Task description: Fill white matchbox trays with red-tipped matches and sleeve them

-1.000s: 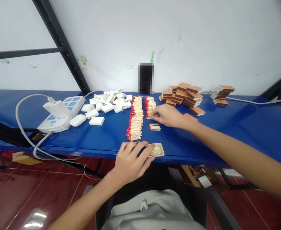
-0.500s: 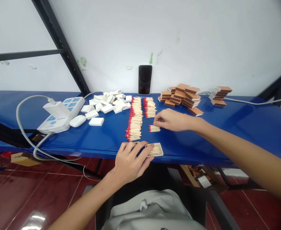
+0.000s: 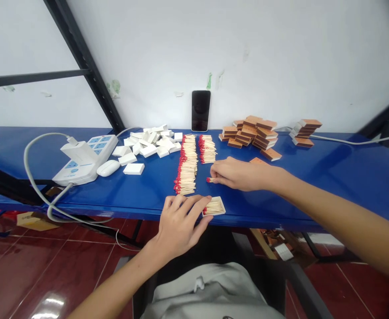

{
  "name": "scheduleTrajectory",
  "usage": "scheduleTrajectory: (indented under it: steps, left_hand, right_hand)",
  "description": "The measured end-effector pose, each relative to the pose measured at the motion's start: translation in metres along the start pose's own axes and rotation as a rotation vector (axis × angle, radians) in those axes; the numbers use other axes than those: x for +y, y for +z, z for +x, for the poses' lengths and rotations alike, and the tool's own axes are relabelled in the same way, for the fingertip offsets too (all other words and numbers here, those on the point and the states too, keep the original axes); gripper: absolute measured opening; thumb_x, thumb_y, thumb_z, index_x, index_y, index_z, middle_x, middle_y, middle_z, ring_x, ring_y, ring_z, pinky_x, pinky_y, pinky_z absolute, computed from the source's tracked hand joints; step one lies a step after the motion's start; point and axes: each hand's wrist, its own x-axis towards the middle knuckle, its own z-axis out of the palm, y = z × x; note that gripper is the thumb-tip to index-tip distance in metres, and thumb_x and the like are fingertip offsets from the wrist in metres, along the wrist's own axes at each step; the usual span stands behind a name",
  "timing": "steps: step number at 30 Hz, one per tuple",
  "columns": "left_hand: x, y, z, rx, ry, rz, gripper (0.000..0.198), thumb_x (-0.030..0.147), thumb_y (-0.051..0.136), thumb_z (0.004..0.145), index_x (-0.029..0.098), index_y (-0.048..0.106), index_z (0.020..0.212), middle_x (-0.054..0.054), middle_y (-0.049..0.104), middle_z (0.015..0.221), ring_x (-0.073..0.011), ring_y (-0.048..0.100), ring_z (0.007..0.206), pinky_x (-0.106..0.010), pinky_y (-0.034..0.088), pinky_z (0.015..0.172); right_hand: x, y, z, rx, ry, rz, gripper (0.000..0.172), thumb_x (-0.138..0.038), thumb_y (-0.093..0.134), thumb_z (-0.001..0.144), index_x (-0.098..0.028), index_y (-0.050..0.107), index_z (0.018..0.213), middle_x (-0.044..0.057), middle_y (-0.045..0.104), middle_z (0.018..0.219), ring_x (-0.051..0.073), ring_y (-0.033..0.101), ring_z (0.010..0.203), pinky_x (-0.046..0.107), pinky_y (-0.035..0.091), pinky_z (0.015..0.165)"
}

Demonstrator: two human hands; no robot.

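Note:
My left hand rests at the front edge of the blue table, its fingers laid on the left end of a small white matchbox tray filled with matches. My right hand lies just behind the tray, fingers closed over a small bundle of red-tipped matches on the table. A long row of matches lies to the left of that hand, and a shorter pile of matches sits behind it.
A heap of white inner trays lies at the back left, beside a power strip with a grey cable. Brown matchbox sleeves are stacked at the back right. A dark phone leans on the wall.
My right hand came forward from the short match pile to the small bundle and closed over it. The left hand stayed on the tray, which has shifted slightly.

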Motion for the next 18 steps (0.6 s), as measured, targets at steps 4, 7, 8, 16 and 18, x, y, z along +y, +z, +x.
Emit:
scheduleTrajectory:
  steps: [4,7,8,16,18]
  left_hand:
    - [0.0,-0.001,0.001,0.001,-0.008,-0.003,0.031,0.03,0.059,0.096,0.019,0.059,0.125,-0.006,0.073,0.111,-0.0215,0.058,0.089,-0.037,0.036,0.074]
    - [0.0,-0.001,0.002,-0.008,-0.016,-0.012,0.03,0.029,0.059,0.097,0.019,0.059,0.125,-0.006,0.073,0.112,-0.0221,0.057,0.09,-0.037,0.036,0.075]
    - [0.0,-0.001,0.002,-0.008,-0.024,-0.022,0.03,0.029,0.059,0.096,0.019,0.059,0.125,-0.006,0.073,0.112,-0.0222,0.057,0.09,-0.037,0.036,0.075]
    - [0.001,0.0,0.004,0.039,-0.11,-0.073,0.037,0.027,0.064,0.093,0.019,0.055,0.128,-0.006,0.073,0.108,-0.0221,0.055,0.087,-0.036,0.039,0.076]
    - [0.001,0.0,0.004,0.042,-0.137,-0.08,0.038,0.027,0.065,0.092,0.019,0.054,0.127,-0.006,0.072,0.109,-0.0222,0.055,0.087,-0.036,0.041,0.077]
  right_hand:
    - [-0.002,0.006,-0.008,0.018,0.004,0.006,0.028,-0.037,0.038,0.103,-0.017,0.055,0.093,0.01,0.061,0.094,0.019,0.055,0.072,0.032,0.041,0.069]
    - [-0.002,0.009,-0.011,0.037,0.003,0.024,0.027,-0.036,0.037,0.104,-0.017,0.054,0.095,0.01,0.059,0.097,0.019,0.054,0.074,0.033,0.041,0.07]
    - [-0.001,0.01,-0.011,0.039,-0.007,0.03,0.027,-0.036,0.037,0.104,-0.017,0.053,0.096,0.01,0.059,0.097,0.019,0.054,0.075,0.033,0.042,0.071]
    - [0.001,0.005,-0.012,0.08,-0.028,0.14,0.023,-0.033,0.04,0.102,-0.017,0.054,0.096,0.01,0.06,0.099,0.019,0.054,0.081,0.033,0.042,0.075]
    - [-0.006,-0.001,-0.017,0.095,-0.043,0.188,0.024,-0.036,0.04,0.102,-0.017,0.055,0.096,0.009,0.06,0.098,0.019,0.053,0.081,0.033,0.041,0.074]
